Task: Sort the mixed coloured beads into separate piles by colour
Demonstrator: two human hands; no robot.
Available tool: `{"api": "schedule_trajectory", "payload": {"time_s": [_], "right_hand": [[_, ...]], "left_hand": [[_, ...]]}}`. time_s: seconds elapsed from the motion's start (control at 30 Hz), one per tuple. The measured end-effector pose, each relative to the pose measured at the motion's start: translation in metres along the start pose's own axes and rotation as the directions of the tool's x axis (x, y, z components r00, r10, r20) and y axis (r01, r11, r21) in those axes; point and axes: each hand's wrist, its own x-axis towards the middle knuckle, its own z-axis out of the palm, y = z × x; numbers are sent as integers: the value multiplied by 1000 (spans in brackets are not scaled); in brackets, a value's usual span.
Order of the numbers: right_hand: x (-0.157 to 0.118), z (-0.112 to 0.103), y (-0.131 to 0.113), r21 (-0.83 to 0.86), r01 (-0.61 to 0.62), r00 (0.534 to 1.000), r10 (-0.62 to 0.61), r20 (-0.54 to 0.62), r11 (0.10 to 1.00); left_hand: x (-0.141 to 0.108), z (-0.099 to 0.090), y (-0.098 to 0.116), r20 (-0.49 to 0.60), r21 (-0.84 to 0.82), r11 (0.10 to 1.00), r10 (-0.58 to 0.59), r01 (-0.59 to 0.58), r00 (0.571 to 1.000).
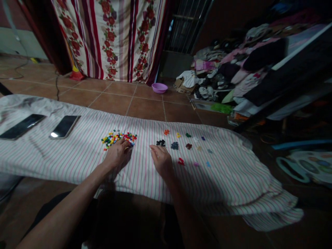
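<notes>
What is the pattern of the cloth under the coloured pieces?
The cloth is white with thin pink and grey stripes, best seen in the head view.

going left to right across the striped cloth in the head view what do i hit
first smartphone, second smartphone, pile of mixed plastic pieces, right hand, dark blue pieces, dark red pieces

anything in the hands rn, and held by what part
Nothing is clearly held. The left hand rests on the pile of small coloured pieces, so a hidden piece can't be ruled out; the right hand looks empty.
</notes>
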Motion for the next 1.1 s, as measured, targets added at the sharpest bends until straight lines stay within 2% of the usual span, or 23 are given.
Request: {"api": "schedule_trajectory", "payload": {"time_s": [0.07, 0.13, 0.27, 0.43, 0.57, 0.63, 0.87, 1.1], "right_hand": [[1, 7, -12, 76, 12, 999, -16, 52, 997], [2, 13, -21, 138, 11, 995, -25, 98, 990], [5, 24, -30, 207, -19, 988, -13, 152, 978], [8, 33, -35, 255, -40, 986, -3, 166, 966], [9, 35, -41, 233, -50, 987, 12, 160, 971], [10, 35, -42, 215, -47, 988, 13, 153, 975], [12, 31, -40, 174, 0, 982, -32, 186, 985], [16, 18, -22, 156, -57, 996, 47, 72, 986]], "left_hand": [[1, 3, 0, -13, -124, 992, 12, -14, 1000], [4, 5, 1, 4, -295, 955, -20, 20, 1000], [6, 5, 2, 123, -593, 790, -99, 153, 988], [3, 0, 5, 279, -721, 629, -121, 291, 953], [2, 4, 5, 329, -765, 550, -116, 336, 937], [3, 8, 3, 336, -764, 551, -103, 335, 936], [2, 10, 0, 363, -679, 668, -55, 305, 930], [2, 14, 1, 344, -709, 641, -46, 292, 938]]}}
